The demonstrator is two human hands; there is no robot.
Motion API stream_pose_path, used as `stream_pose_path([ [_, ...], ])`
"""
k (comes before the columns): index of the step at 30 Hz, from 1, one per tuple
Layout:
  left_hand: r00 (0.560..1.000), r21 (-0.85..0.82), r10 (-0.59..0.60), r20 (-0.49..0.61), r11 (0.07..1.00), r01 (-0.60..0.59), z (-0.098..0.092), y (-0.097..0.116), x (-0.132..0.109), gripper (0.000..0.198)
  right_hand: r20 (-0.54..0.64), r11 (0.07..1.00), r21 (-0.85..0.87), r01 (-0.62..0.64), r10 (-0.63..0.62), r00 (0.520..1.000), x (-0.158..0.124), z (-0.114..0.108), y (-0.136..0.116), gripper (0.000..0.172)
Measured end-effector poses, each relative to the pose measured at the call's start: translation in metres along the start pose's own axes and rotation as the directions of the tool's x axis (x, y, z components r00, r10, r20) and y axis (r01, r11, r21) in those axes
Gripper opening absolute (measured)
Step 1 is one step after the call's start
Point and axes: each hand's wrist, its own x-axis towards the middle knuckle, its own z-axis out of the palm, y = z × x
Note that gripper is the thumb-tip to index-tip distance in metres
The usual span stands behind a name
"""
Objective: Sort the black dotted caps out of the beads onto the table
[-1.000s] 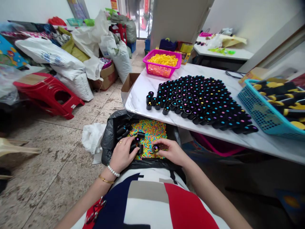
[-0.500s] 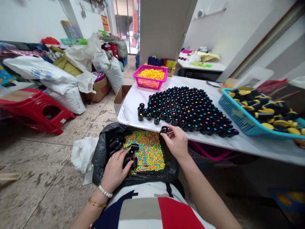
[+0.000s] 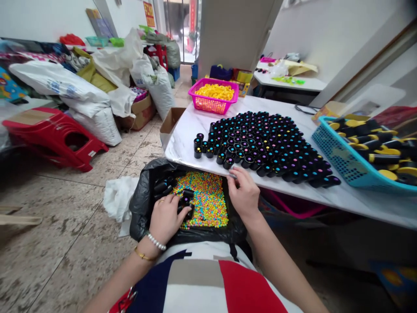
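A bin lined with a black plastic bag [image 3: 140,217] is in front of me, full of small multicoloured beads [image 3: 208,198]. Several small black cylindrical cups [image 3: 187,193] lie on the beads at the left. My left hand [image 3: 167,217] curls round some of these cups; its fingertips are partly hidden. At the table's front edge my right hand [image 3: 243,193] has thumb and fingers apart, with nothing visible between them. Just beyond its fingertips a black cup [image 3: 228,163] stands upright at the front of many similar cups [image 3: 260,139], most showing a coloured bead inside.
The white marbled table [image 3: 182,150] also carries a pink basket [image 3: 213,104] of yellow rings and a blue basket [image 3: 339,161] of black-and-yellow parts. On the left floor are a red stool [image 3: 55,134], white sacks [image 3: 94,117] and a crumpled white bag [image 3: 120,198].
The black cup from my right hand now stands on the table with the others, and that hand has let go. My left hand stays at the cups in the bin. The view has shifted slightly.
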Motion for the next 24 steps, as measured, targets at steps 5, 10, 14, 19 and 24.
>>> stream_pose_path([
  [5, 0.999, 0.009, -0.013, 0.03, 1.0, 0.013, -0.002, -0.001, 0.003, 0.027, 0.416, 0.998, 0.041, 0.048, -0.061, 0.908, -0.027, 0.005, -0.025, 0.022],
  [10, 0.999, -0.082, 0.0, 0.038, 0.997, 0.004, -0.005, -0.005, 0.007, 0.026, 0.784, 0.992, -0.062, 0.113, -0.022, 0.62, -0.042, 0.021, -0.05, 0.019],
  [14, 0.997, -0.089, 0.031, 0.068, 0.996, -0.025, -0.008, -0.002, 0.016, 0.029, 0.813, 0.996, -0.044, 0.078, -0.009, 0.582, -0.047, 0.031, -0.06, 0.031],
  [19, 0.984, -0.103, 0.117, 0.132, 0.989, -0.104, -0.011, 0.006, 0.02, 0.026, 0.824, 0.995, 0.03, 0.095, -0.079, 0.561, -0.04, 0.03, -0.047, 0.028],
  [24, 0.986, -0.11, 0.094, 0.136, 0.991, -0.079, -0.007, 0.005, 0.017, 0.026, 0.777, 0.99, 0.028, 0.139, -0.109, 0.62, -0.036, 0.029, -0.028, 0.045],
])
